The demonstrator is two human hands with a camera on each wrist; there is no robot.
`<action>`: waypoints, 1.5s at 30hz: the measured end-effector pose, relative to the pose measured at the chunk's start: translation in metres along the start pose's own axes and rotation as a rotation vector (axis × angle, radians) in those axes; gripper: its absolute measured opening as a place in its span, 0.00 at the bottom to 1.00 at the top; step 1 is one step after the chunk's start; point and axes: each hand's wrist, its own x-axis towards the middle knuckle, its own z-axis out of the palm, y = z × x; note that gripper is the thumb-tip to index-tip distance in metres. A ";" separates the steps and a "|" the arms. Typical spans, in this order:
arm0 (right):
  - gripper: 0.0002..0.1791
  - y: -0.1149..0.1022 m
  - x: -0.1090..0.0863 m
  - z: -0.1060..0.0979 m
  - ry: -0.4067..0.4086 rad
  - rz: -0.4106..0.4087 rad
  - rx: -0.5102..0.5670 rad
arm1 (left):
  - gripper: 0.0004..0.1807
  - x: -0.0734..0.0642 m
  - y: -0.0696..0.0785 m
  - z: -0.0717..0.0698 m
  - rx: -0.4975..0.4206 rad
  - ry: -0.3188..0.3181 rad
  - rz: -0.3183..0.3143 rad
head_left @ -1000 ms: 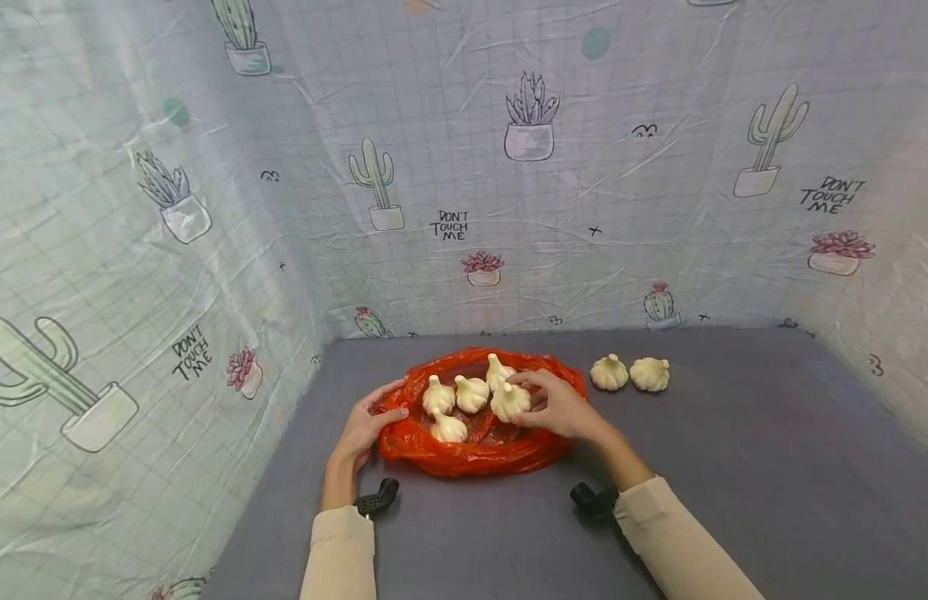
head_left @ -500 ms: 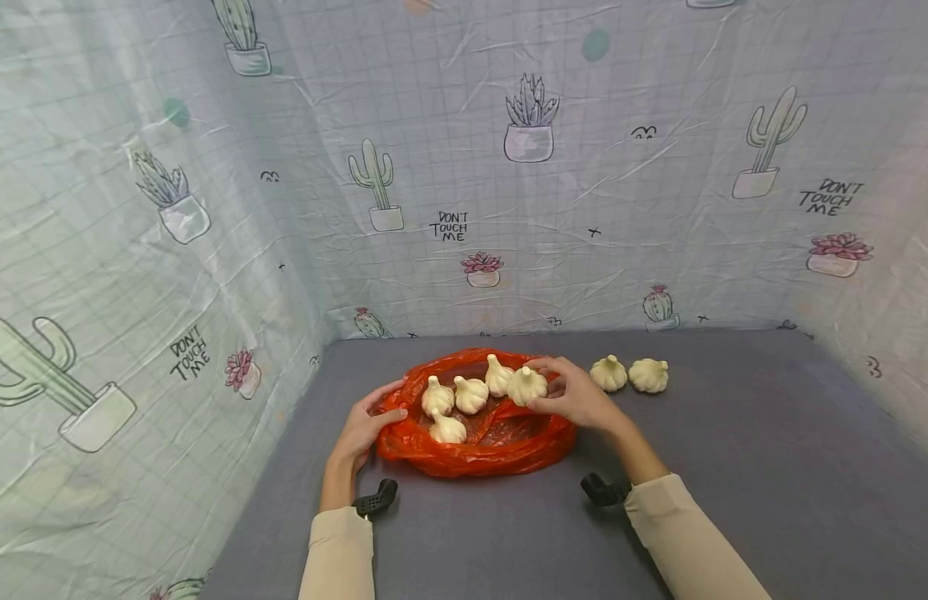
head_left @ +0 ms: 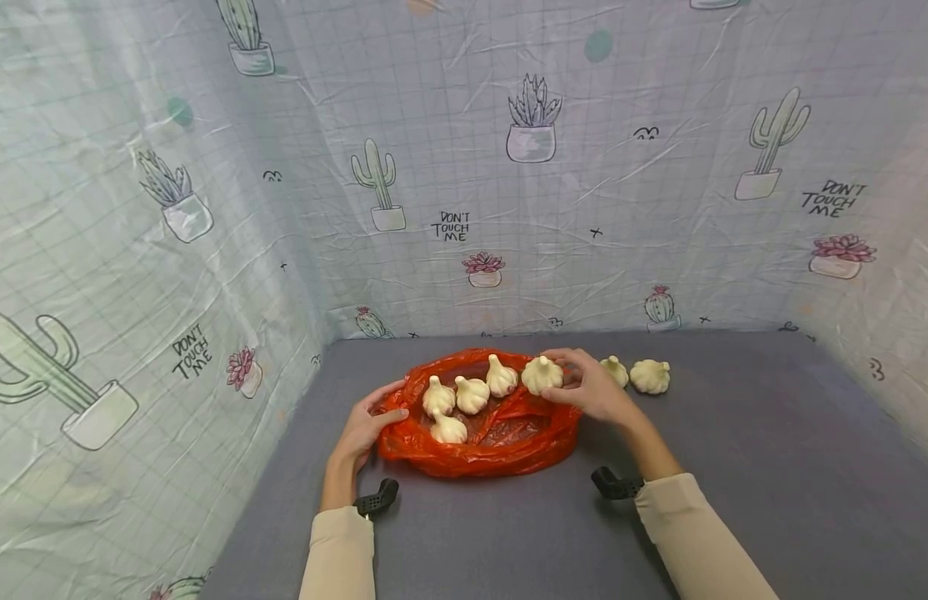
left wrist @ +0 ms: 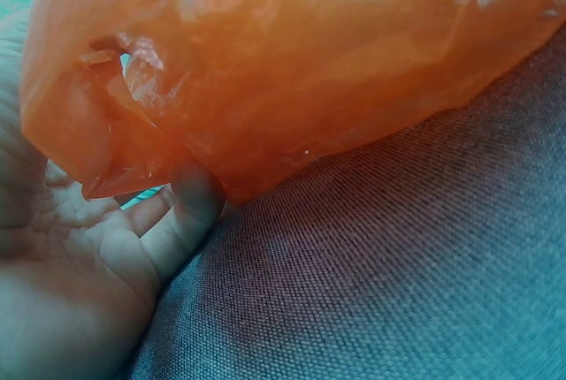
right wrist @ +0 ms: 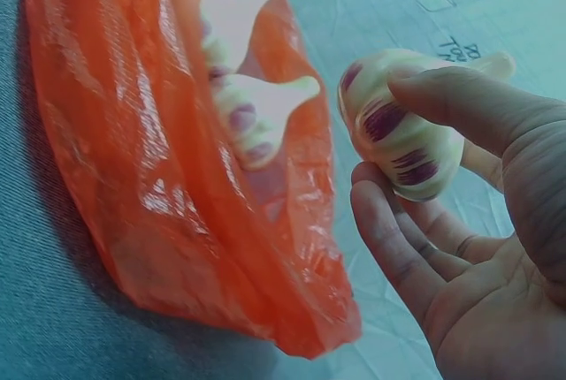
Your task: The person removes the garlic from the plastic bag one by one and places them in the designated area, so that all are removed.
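Note:
My right hand [head_left: 593, 390] pinches a garlic bulb [head_left: 542, 376] over the right rim of a red plastic bag [head_left: 471, 460]. In the right wrist view the held bulb [right wrist: 389, 128] shows purple streaks, with the thumb on one side and fingertips on the other, beside the bag. My left hand [head_left: 362, 429] grips the bag's left edge, thumb over the rim. Seen by the left wrist camera, the thumb presses against the orange-looking plastic [left wrist: 265, 71]. Several white garlic bulbs [head_left: 471, 395] sit inside the open bag, toward its left and back.
Two more garlic bulbs lie on the grey table [head_left: 764, 450] right of the bag: one [head_left: 616, 371] partly behind my right hand, the other [head_left: 650, 377] beside it. A cactus-print curtain [head_left: 569, 217] hangs behind and along both sides.
My right hand has lifted the garlic bulb away from the others in the bag and carried it right, to the bag's right rim. The left hand stays on the bag.

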 end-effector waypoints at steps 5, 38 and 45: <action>0.35 0.001 -0.001 -0.007 0.013 -0.009 0.009 | 0.33 -0.001 0.000 0.000 0.002 0.004 0.007; 0.37 -0.006 -0.015 -0.047 0.107 0.064 0.034 | 0.33 0.000 0.001 0.003 0.022 0.015 0.005; 0.37 0.000 -0.024 -0.057 0.137 0.066 0.020 | 0.33 -0.001 0.001 0.001 0.014 0.013 0.013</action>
